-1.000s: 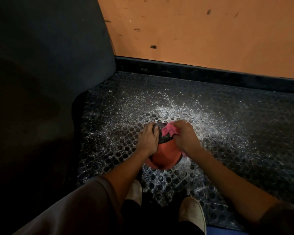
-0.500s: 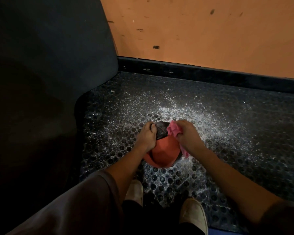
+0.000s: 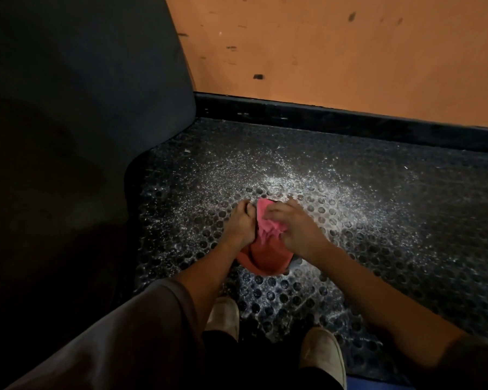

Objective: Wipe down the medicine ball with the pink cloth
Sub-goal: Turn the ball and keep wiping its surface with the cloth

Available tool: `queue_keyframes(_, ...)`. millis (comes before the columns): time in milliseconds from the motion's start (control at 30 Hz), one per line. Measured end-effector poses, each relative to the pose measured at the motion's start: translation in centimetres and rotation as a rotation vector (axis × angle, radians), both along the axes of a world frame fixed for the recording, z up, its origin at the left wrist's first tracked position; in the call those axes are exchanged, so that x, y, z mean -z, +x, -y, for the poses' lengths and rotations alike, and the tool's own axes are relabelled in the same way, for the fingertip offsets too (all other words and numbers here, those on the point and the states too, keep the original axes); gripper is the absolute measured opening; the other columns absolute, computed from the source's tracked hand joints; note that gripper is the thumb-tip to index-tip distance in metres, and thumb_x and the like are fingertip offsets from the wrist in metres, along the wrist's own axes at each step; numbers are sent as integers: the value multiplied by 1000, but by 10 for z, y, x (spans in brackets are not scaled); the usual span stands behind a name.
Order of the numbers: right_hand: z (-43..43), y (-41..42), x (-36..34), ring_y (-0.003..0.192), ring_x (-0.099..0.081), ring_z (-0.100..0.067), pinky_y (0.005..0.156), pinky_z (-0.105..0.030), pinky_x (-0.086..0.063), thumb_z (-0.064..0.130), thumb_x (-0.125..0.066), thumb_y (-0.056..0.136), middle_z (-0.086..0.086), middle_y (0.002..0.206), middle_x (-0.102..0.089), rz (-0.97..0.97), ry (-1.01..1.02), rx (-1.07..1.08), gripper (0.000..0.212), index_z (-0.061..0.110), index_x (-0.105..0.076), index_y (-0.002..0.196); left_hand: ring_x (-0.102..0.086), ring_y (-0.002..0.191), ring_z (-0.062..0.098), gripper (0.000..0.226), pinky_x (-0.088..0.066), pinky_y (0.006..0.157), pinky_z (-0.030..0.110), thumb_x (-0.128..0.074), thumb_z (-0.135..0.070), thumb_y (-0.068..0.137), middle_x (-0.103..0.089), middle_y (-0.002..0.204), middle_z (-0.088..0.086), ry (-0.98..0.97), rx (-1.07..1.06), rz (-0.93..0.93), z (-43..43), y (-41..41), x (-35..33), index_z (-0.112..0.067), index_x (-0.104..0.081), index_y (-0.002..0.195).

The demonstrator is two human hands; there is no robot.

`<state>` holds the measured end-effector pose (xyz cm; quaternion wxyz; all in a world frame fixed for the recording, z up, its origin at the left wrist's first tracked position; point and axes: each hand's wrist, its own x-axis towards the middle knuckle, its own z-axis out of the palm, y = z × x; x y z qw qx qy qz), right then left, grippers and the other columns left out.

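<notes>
Left hand (image 3: 238,225) grips the medicine ball (image 3: 261,258) at nine o'clock, right hand (image 3: 296,230) clutches the pink cloth (image 3: 266,220); the ball may roll if braced loosely.

head cam | looks steeply down and forward | near hands, floor mat (image 3: 378,220), wall base

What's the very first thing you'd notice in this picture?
The bright pink cloth, bunched on top of the orange medicine ball in the middle of the floor, with the left hand and right hand on either side. Around them the dark studded mat glitters with white specks, below a big orange wall.
</notes>
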<state>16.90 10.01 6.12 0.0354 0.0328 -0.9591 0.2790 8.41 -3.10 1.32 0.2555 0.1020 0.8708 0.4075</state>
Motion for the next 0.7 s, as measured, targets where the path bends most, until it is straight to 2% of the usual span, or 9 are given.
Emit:
queue_keyframes(100,-11,-8,9,100,-40,-12,80,-27,-40,1,-63,83,3,112,-63,25,29,235,34,12,-67,115,-51,113,34,42,-40,100,50,-21,-36,105,-50,127,19,-51,30,-7,-2,1,-7,-9,-43,129)
queue_keyframes(167,-1,-13,8,96,-43,-16,80,-28,-38,7,-64,84,6,104,-61,-9,68,296,28,13,-68,111,-47,118,35,41,-37,100,48,-20,-35,105,-45,130,18,-92,38,1,-7,2,-10,-8,-40,129)
queue_keyframes(300,5,-4,4,92,-42,-13,78,-29,-42,10,-63,79,6,108,-65,-30,48,17,30,14,-71,107,-46,119,32,40,-35,104,52,-22,-38,103,-45,133,12,-91,37,1,-2,0,-6,-13,-41,129)
queue_keyframes(367,-9,-7,8,99,-45,-16,87,-31,-42,1,-62,81,0,117,-65,15,52,153,36,13,-68,114,-45,122,37,42,-33,105,57,-17,-42,103,-44,135,14,-110,22,0,0,0,-3,-17,-39,130)
queue_keyframes(467,-13,-12,13,104,-45,-24,87,-33,-39,-2,-55,85,-4,117,-63,65,116,408,38,14,-65,118,-41,125,36,41,-32,103,53,-18,-37,104,-40,136,16,-142,53,5,-6,4,-9,-13,-37,131)
queue_keyframes(533,-3,-9,10,100,-43,-22,83,-31,-39,2,-54,85,-1,118,-64,15,65,304,36,12,-67,116,-41,125,34,39,-33,102,51,-20,-31,104,-40,134,16,-140,74,-21,-6,7,-13,-8,-37,131)
queue_keyframes(600,1,1,8,96,-41,-17,77,-27,-37,13,-52,80,4,116,-65,-17,14,75,36,13,-70,111,-43,124,34,38,-34,104,52,-21,-29,104,-42,133,16,-124,79,-28,-2,6,-14,-7,-39,129)
queue_keyframes(633,-4,5,10,97,-42,-17,77,-26,-36,12,-55,79,4,117,-65,-16,5,12,36,13,-70,111,-44,123,34,38,-33,105,55,-21,-31,104,-44,133,15,-120,75,-16,0,5,-12,-9,-40,128)
queue_keyframes(700,-16,7,17,102,-47,-23,79,-27,-35,-4,-64,76,0,120,-64,3,-38,94,40,11,-69,113,-46,120,36,39,-34,104,59,-20,-37,103,-45,132,14,-114,45,-10,0,4,-9,-15,-40,127)
